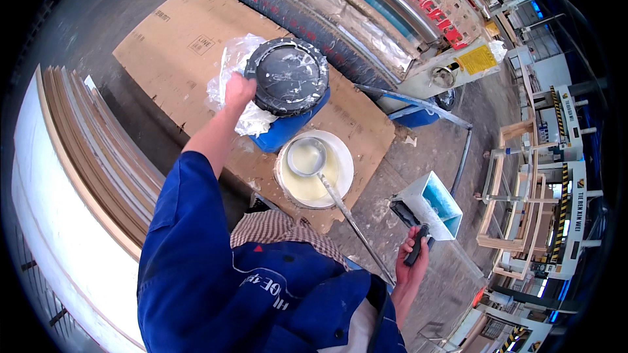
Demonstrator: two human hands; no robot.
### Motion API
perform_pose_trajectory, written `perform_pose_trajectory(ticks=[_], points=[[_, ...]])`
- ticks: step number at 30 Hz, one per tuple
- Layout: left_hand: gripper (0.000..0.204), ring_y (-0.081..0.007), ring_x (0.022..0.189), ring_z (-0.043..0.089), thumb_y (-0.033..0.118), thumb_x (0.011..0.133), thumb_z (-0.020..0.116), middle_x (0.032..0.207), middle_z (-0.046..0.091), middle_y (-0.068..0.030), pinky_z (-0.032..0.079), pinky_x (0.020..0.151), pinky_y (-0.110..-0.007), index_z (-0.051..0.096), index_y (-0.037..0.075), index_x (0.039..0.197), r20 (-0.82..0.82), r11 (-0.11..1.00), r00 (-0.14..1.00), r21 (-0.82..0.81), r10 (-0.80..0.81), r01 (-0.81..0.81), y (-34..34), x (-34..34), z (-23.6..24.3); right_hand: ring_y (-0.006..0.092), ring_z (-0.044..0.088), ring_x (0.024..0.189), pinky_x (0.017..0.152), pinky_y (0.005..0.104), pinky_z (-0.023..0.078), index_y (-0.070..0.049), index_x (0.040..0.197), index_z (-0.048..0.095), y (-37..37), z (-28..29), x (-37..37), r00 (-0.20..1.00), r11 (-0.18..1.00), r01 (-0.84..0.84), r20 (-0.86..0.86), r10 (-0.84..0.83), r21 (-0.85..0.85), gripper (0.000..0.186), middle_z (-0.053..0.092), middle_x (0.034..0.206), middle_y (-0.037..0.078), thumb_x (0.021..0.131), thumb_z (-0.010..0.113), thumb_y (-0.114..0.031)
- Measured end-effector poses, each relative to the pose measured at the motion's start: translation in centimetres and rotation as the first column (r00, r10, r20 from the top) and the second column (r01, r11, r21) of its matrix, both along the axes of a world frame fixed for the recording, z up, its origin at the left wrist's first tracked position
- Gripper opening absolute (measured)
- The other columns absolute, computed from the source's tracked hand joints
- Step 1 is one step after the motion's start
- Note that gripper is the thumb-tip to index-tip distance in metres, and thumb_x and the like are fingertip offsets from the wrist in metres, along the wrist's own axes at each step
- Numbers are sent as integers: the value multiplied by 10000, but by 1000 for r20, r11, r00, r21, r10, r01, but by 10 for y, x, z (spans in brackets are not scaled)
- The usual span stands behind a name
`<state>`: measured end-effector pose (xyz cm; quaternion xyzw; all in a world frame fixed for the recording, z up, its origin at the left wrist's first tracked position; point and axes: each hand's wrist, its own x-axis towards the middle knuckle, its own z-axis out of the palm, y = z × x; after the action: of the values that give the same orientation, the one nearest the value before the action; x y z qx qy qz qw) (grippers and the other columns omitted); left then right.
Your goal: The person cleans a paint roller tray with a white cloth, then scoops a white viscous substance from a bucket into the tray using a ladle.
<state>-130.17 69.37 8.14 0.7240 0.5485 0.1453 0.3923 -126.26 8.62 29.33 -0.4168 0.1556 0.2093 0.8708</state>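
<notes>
My left hand point(239, 89) is closed on the edge of a black, paint-smeared lid point(288, 75) over a blue drum point(271, 136), with crumpled clear plastic point(222, 75) beside it. Below the drum, a white bucket point(347, 170) holds cream-coloured liquid point(307, 188) and a metal ladle point(304, 157), its long handle point(353, 220) reaching down toward the lower right. My right hand point(409, 258) grips a black handle point(417, 245) just below a white box-shaped tool point(443, 206) with a teal inside and a black part along its left side.
A cardboard sheet point(163, 46) lies under the containers. Stacked boards point(85, 150) stand at the left. A machine with a roller point(366, 0) is at the top, with a metal tube frame point(464, 137) and another blue container point(415, 117). Wooden frames point(504, 235) and machines point(569, 216) line the right.
</notes>
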Motion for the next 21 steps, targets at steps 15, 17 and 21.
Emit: perform_pose_trajectory(ticks=[15,17,21], points=[[545,-268,813,727,378,665,821,860,730,-208,568,763,-384,716,-101,903,10,978,1000,-208,3,-1,-1,22,16,144,589,825,680,259,511,70,1336,467,15,-10,-8,1000,1000,-3,9,3,-29,389,606,1205,183,1025,519,-159],[559,-287,809,725,381,647,828,877,722,-232,567,762,-401,714,-107,894,187,983,977,-127,-106,131,-7,36,68,152,594,827,682,260,519,77,1336,462,14,-12,-9,1000,1000,18,14,-18,-17,393,606,1201,196,1020,527,-147],[658,-382,962,689,362,654,839,1008,688,-268,552,843,-437,573,-79,1063,197,948,930,136,-311,288,-42,83,153,155,593,826,690,261,520,76,1345,457,10,-16,-6,999,999,38,12,-38,-23,399,605,1206,197,1021,526,-146]])
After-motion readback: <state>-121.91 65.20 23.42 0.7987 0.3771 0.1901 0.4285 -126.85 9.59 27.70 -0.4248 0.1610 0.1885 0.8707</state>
